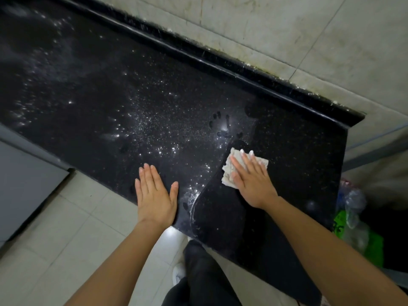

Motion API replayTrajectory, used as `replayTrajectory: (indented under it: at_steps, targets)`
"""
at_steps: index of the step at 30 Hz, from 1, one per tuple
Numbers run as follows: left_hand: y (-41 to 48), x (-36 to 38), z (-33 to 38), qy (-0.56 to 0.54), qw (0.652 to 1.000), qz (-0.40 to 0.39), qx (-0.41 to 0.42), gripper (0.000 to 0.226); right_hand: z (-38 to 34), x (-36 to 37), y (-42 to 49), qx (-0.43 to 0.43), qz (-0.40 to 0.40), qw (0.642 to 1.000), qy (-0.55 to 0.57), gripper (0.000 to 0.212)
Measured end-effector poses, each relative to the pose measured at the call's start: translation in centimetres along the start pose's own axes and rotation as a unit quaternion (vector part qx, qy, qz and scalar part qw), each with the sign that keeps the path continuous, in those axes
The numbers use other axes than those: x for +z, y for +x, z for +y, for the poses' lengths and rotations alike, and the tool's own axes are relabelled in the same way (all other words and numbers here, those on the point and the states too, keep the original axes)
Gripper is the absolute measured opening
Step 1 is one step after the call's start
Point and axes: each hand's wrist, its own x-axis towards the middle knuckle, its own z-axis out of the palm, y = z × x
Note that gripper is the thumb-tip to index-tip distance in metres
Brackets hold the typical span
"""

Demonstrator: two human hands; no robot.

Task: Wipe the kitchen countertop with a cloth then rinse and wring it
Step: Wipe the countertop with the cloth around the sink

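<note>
Stained pale wall tiles [287, 29] stand behind; pale floor tiles [55, 228] below, one catching glare. A grey cabinet [22, 184] stands left, crumpled plastic bags [354, 214] right.

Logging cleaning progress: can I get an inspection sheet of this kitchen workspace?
Surface: black speckled countertop, white specks across its left and middle; the right end around the cloth looks wiped.
Job's things: pale folded cloth, lying on the countertop.
Clutter: nothing seen.
Hands: right hand presses flat on the cloth; left hand rests flat near the front edge.
Cables: nothing seen.
Surroundings: tiled wall behind; pale floor tiles; plastic bags past the right end.
</note>
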Motion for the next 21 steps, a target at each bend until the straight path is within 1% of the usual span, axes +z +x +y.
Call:
replayTrajectory:
  at_steps: [5, 12, 18, 21]
  targets:
    - [6.5, -0.6, 3.2, 0.025, 0.998, -0.005, 0.058, 0.077, 3.2, -2.4, 5.5, 0.042, 0.024, 0.999, 0.022, 0.053]
    - [14.9, -0.8, 6.3, 0.089, 0.991, -0.029, 0.092, 0.086, 6.6, -5.2, 12.7, 0.081, 0.051, 0.994, 0.043, 0.055]
    - [17.5, -0.9, 6.4, 0.130, 0.986, -0.057, 0.092, 0.091, 7.9, -7.6, 18.6, 0.143, 0.035, 0.987, 0.070, 0.056]
    - [17.4, -1.1, 6.5, 0.132, 0.984, -0.068, 0.094, 0.093, 7.5, -8.1, 19.6, 0.164, 0.032, 0.982, 0.086, 0.056]
